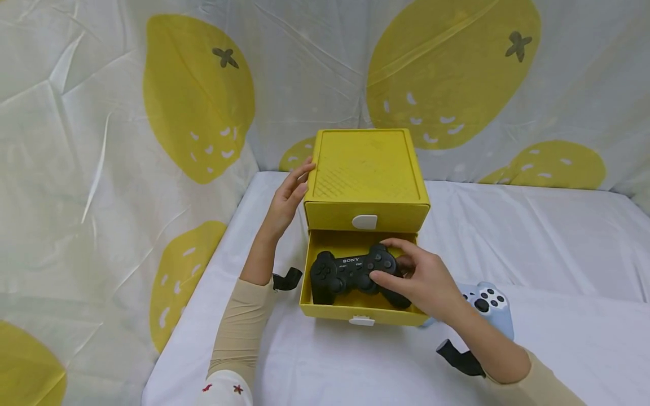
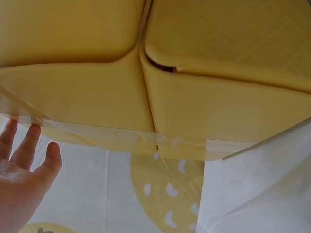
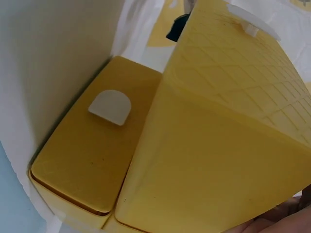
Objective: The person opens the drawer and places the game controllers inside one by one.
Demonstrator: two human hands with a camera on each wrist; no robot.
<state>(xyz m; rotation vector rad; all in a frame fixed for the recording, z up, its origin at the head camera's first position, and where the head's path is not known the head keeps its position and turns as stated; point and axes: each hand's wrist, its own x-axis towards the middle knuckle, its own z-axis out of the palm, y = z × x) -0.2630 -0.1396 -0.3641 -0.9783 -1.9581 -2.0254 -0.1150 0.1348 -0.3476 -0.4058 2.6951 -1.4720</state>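
Observation:
A yellow two-drawer box (image 1: 365, 163) stands on the white cloth, its lower drawer (image 1: 335, 311) pulled out and its upper drawer (image 1: 330, 215) closed. Inside the lower drawer is a black Sony game controller (image 1: 350, 273). My right hand (image 1: 424, 279) grips that controller's right end, thumb on the front face and fingers behind its upper edge. In the right wrist view, the drawer wall (image 3: 194, 160) hides the controller, and part of my hand (image 3: 286, 221) shows at the lower right corner. My left hand (image 1: 286, 203) rests fingertips against the box's left side; its fingers look extended in the left wrist view.
A light blue and white game controller (image 1: 495, 316) lies on the cloth right of the drawer, partly behind my right forearm. White tabs mark the upper drawer (image 1: 364, 222) and lower drawer (image 1: 361, 321). Lemon-print fabric (image 1: 304, 67) hangs behind and at the left.

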